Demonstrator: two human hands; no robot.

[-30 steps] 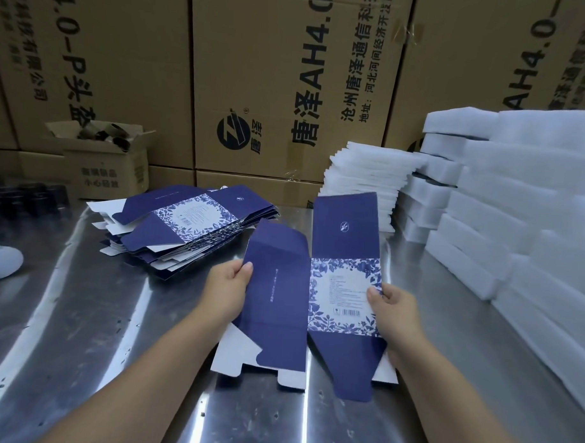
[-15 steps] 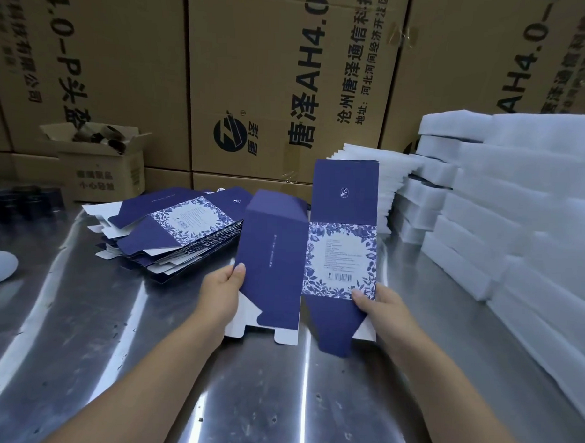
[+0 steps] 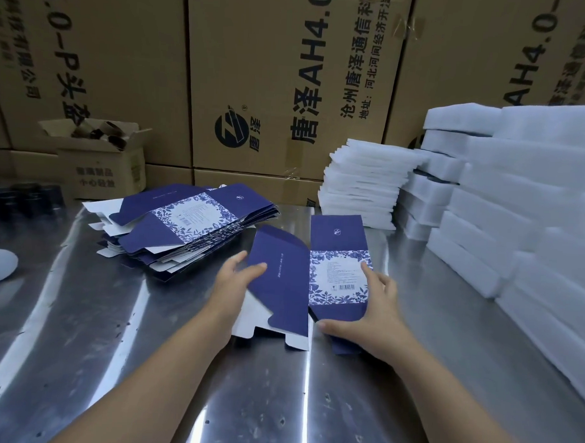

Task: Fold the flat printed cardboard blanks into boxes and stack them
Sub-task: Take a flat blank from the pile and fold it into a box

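A navy blue cardboard blank (image 3: 282,287) with a white floral label panel (image 3: 339,276) sits half-folded at the middle of the steel table (image 3: 147,365), its white bottom tabs touching the surface. My left hand (image 3: 232,282) holds its left edge, thumb lying on the plain blue panel. My right hand (image 3: 371,310) grips the right side, fingers along the label's edge and thumb across the lower flap. A loose pile of flat blanks (image 3: 185,224) lies to the back left.
Stacks of white foam sheets (image 3: 362,184) and thicker foam blocks (image 3: 517,202) fill the right side. Large brown cartons (image 3: 273,71) wall off the back. A small open carton (image 3: 97,161) and dark items (image 3: 23,195) sit at the far left.
The blank was lifted off the table, then came down and forward until its bottom tabs touch the surface. My right hand slid lower onto the bottom flap.
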